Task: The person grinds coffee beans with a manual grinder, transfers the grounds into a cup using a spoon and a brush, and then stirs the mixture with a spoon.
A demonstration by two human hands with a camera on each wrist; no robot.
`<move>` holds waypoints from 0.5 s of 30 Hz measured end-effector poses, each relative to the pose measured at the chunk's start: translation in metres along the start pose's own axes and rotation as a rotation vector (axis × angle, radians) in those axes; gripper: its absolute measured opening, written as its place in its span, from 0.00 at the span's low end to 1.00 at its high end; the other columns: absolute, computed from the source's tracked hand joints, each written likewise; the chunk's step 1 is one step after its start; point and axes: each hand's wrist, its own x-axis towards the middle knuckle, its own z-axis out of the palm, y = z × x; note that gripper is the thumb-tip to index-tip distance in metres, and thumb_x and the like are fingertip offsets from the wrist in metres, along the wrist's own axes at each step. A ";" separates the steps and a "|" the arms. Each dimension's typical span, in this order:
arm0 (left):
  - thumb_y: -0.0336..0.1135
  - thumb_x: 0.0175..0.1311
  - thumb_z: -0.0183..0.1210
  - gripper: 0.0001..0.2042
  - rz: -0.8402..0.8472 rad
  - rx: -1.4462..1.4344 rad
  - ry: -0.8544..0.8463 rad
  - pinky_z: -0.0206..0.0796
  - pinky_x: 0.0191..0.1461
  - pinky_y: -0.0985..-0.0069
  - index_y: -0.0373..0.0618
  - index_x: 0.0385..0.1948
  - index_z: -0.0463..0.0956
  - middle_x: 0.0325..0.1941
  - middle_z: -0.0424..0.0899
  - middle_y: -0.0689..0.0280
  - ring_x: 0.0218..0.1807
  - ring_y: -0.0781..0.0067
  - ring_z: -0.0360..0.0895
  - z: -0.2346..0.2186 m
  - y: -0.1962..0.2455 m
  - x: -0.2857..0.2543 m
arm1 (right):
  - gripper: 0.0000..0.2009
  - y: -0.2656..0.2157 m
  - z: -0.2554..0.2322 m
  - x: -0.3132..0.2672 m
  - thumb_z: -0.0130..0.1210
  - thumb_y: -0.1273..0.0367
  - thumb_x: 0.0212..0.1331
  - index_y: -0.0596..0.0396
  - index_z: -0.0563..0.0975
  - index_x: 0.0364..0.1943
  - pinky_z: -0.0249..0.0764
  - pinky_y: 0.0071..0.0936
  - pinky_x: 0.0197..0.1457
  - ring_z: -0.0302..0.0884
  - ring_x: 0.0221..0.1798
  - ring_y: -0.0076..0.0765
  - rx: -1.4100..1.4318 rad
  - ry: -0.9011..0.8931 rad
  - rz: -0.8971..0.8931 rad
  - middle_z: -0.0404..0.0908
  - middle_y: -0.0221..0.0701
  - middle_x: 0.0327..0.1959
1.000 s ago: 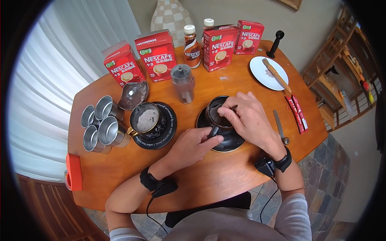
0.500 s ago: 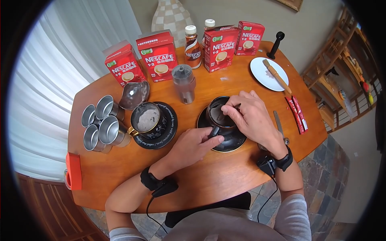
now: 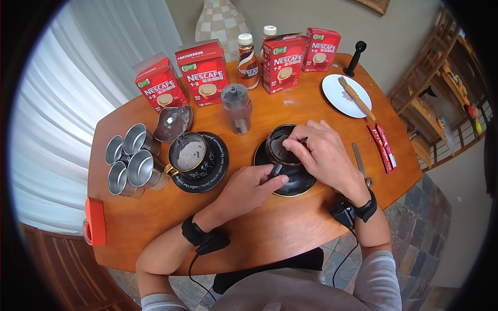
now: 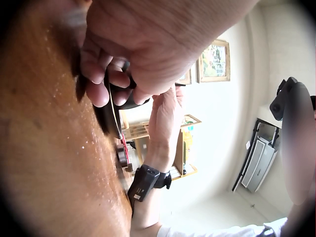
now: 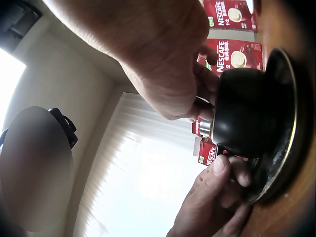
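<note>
A black cup [image 3: 278, 147] stands on a black saucer [image 3: 295, 182] with a thin gold rim. My left hand [image 3: 248, 191] pinches the cup's handle between thumb and fingers. Over the cup's mouth, my right hand [image 3: 327, 155] pinches a thin dark utensil, mostly hidden by the fingers, whose lower end is inside the cup. The right wrist view shows the cup [image 5: 242, 111] from the side, with the right hand [image 5: 168, 64] at its rim and the left hand [image 5: 207, 197] at the handle. What is in the cup looks dark.
Left of the cup are a gold-handled cup [image 3: 187, 155] with greyish contents on a black mat [image 3: 215, 171], and several metal cups [image 3: 144, 168]. Behind stand a grinder-like container [image 3: 237, 109], red boxes [image 3: 202, 75] and bottles [image 3: 248, 65]. A white plate [image 3: 337, 101] bears a brush [image 3: 357, 97].
The right hand has shifted slightly back and forth over the cup, its fingers changing position at the rim. The left hand has stayed at the handle.
</note>
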 end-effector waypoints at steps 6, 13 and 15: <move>0.45 0.78 0.61 0.18 0.060 0.097 0.040 0.62 0.21 0.78 0.38 0.32 0.78 0.17 0.73 0.73 0.17 0.85 0.71 0.002 -0.010 0.003 | 0.08 0.005 0.012 -0.005 0.62 0.64 0.68 0.53 0.84 0.37 0.69 0.44 0.50 0.79 0.41 0.46 -0.052 -0.058 -0.096 0.83 0.37 0.32; 0.45 0.78 0.60 0.17 0.077 0.106 0.039 0.62 0.22 0.78 0.38 0.34 0.79 0.18 0.73 0.73 0.17 0.85 0.71 0.002 -0.011 0.002 | 0.08 0.000 0.009 -0.001 0.62 0.65 0.69 0.54 0.83 0.37 0.68 0.42 0.49 0.77 0.39 0.47 0.022 0.049 -0.007 0.82 0.37 0.30; 0.45 0.78 0.60 0.17 0.072 0.100 0.033 0.62 0.22 0.78 0.38 0.35 0.80 0.18 0.73 0.74 0.18 0.85 0.72 0.002 -0.011 0.002 | 0.08 0.002 0.006 0.000 0.61 0.65 0.69 0.55 0.83 0.36 0.67 0.41 0.48 0.76 0.38 0.47 0.001 0.062 0.037 0.81 0.37 0.29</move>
